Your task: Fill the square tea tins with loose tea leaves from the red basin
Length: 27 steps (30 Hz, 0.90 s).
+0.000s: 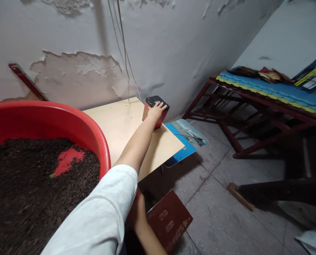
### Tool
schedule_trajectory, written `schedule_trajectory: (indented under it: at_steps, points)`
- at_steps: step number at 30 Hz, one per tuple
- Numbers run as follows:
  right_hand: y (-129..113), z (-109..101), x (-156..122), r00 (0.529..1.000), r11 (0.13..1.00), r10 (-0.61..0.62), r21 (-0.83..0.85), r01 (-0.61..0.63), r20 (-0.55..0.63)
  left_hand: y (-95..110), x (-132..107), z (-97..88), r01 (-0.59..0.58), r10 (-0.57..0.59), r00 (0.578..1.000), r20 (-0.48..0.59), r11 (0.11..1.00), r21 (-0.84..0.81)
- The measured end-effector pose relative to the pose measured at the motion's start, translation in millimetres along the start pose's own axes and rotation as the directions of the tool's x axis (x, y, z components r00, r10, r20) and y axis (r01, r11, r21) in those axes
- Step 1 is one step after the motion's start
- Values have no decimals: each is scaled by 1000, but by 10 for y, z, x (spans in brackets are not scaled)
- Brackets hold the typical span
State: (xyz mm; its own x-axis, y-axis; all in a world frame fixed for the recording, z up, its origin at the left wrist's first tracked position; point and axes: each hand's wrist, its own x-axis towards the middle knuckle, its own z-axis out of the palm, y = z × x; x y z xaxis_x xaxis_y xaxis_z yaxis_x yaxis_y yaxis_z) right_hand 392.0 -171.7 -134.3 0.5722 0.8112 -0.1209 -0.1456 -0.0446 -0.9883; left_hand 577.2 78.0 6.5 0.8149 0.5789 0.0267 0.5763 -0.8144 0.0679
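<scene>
My left hand [157, 109] lies on a red box with a dark top [153, 101], perhaps a tea tin. Its fingers spread across the lid and reach the far edge. The box stands upright at the back edge of a pale flat board [115, 122]. Lower down, my right hand [140, 207] is partly covered by my left arm, and its fingers are hidden. Beside it sits a dark red-brown box [170, 219] with small pale labels. To the left, a large red tub [103, 156] holds dark loose leaves [35, 184], with red showing through one patch.
A blue picture panel [186, 150] sticks out under the board, with a thin stick across it. On the right stands a dark red wooden frame [235, 141] topped by blue and yellow mats [277, 86]. Cords [126, 53] hang down the peeling wall. The floor is tiled.
</scene>
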Motion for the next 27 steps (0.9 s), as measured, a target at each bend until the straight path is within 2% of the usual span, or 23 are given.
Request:
schedule_trajectory:
  at_steps: [3,5,8,11,14,15,16,17,19,21,23,25,27]
  points:
    - [-102,-93,-62,996,996,77,49,-74,-47,4,-82,44,-10,13,999,-42,998,70]
    - [-204,-126,-52,993,995,86,59,-82,-76,-3,-159,56,-44,51,997,-66,993,109]
    - [-398,-124,4,994,998,7,67,0,-107,-46,-291,-10,-158,177,982,-71,965,211]
    - [-631,-89,31,986,987,-129,78,137,-103,-136,-513,-201,-271,275,961,29,913,304]
    - [-898,-23,-35,950,940,-310,139,312,-38,-276,-1005,-494,-346,306,936,174,891,294]
    - [-989,8,-76,928,915,-373,166,367,2,-329,-1243,-605,-375,335,925,178,879,295]
    - [-1075,44,-122,902,891,-429,190,412,55,-380,-1510,-717,-458,426,889,170,837,299]
    - [-1156,83,-171,876,876,-467,205,438,124,-431,-1795,-827,-488,462,873,159,820,299]
    - [-1293,167,-265,819,870,-492,204,449,294,-539,-2384,-1021,-433,402,901,163,856,283]
    - [-1403,249,-342,748,880,-468,173,441,471,-674,-2945,-1160,-313,288,949,130,913,260]
    - [-1506,325,-393,643,887,-410,117,447,647,-847,-3456,-1240,-151,133,987,92,962,229]
    - [-1619,404,-423,478,865,-320,47,499,818,-1043,-3928,-1281,52,-60,997,39,982,181]
    - [-1732,502,-449,283,803,-215,4,597,935,-1231,-4381,-1310,257,-255,966,-29,961,100]
